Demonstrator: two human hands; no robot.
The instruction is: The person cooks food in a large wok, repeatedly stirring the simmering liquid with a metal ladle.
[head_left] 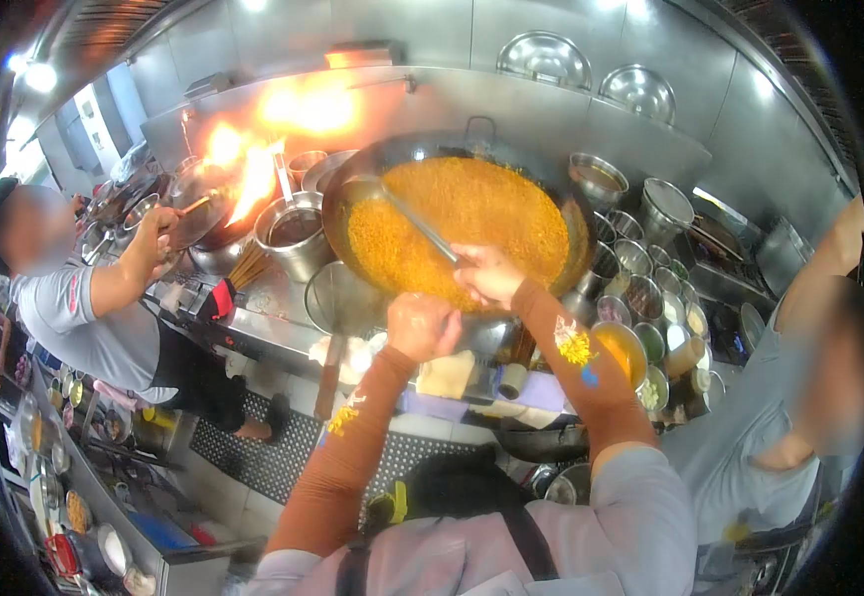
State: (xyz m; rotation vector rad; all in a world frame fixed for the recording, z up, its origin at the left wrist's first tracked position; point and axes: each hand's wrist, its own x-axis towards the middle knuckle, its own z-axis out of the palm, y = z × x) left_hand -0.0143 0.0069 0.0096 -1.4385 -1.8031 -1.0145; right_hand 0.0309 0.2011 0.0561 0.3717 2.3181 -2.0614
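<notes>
A large wok (337, 233) stands before me, filled with loose orange-yellow food in small bits (471, 214). My right hand (488, 276) is closed around the metal handle of a ladle (420, 226), whose bowl lies at the left side of the food. My left hand (422, 328) makes a fist at the wok's front edge; whatever is inside its fingers is hidden. Left of that fist is a round mesh strainer (335, 296) with a wooden handle (329, 377) pointing down towards me. Folded cloths (444, 375) lie just below my hands.
At left, a co-worker (94, 308) holds a pan (196, 214) beside tall flames (253, 179). A pot of dark liquid (293, 233) stands between us. Several seasoning containers (640, 298) and an orange-filled bowl (619, 353) are at right. Another person (760, 437) stands close at right.
</notes>
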